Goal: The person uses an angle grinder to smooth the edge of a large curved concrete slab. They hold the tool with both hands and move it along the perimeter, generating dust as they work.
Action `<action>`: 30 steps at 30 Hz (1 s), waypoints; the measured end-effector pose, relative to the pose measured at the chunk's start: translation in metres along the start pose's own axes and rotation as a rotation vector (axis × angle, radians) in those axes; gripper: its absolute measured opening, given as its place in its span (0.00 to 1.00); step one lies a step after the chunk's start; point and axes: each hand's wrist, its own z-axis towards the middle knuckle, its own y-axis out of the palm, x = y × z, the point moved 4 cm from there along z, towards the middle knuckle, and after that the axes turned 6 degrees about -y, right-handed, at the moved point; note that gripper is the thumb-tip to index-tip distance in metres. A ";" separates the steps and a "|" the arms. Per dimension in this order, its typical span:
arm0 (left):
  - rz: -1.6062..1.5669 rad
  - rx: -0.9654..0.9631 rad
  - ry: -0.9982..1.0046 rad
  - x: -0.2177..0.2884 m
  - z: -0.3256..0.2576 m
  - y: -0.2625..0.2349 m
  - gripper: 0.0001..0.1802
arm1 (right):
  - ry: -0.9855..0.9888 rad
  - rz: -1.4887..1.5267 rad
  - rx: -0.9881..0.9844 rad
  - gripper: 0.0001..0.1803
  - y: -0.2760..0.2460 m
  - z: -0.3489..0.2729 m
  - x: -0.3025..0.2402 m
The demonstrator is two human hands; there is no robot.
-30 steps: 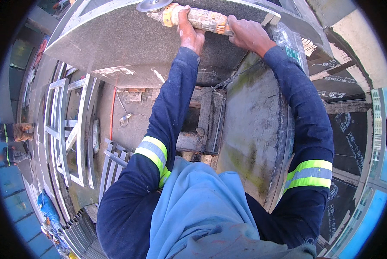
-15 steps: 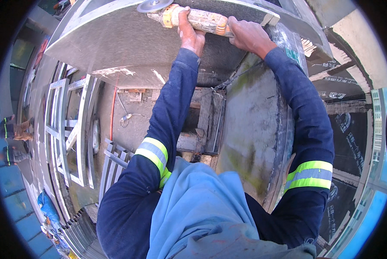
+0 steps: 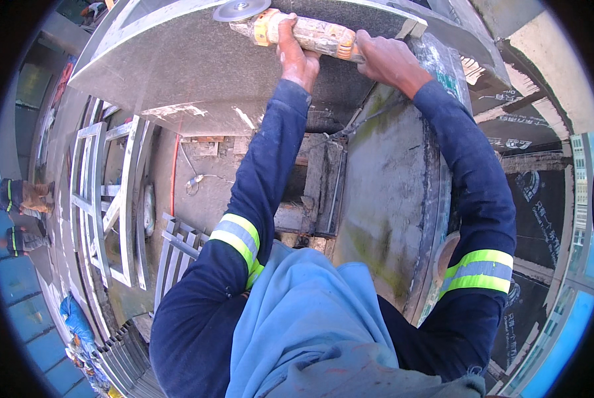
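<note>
Grey floor (image 3: pixel 212 204), surface soiled. On it: one orange-red line (image 3: pixel 174 174), running nearly straight; beside it, one thin cable with a white connector (image 3: pixel 194 180), partly curled.

The grinder (image 3: pixel 317 34) is yellow and orange with dusty white smudges, its disc (image 3: pixel 241 8) is silvery grey, the slab (image 3: pixel 191 69) is speckled dark grey, the person's sleeves (image 3: pixel 260 169) are dark blue with bright yellow-green and silver stripes, and the concrete (image 3: pixel 386 186) is grey with green patches
</note>
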 end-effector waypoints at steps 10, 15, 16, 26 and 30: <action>0.002 0.025 0.012 0.000 -0.017 0.008 0.27 | 0.030 0.026 -0.009 0.18 -0.009 -0.016 -0.009; -0.001 -0.007 -0.001 0.000 -0.015 0.006 0.27 | 0.043 0.038 -0.015 0.17 -0.011 -0.016 -0.011; 0.000 -0.005 -0.005 0.000 -0.013 0.004 0.28 | 0.035 0.042 -0.013 0.17 -0.013 -0.013 -0.013; 0.027 0.022 -0.039 -0.003 -0.023 0.014 0.28 | 0.025 0.021 0.037 0.16 -0.014 -0.023 -0.011; 0.033 0.035 -0.048 -0.006 -0.029 0.017 0.27 | 0.066 0.025 -0.010 0.15 -0.015 -0.026 -0.011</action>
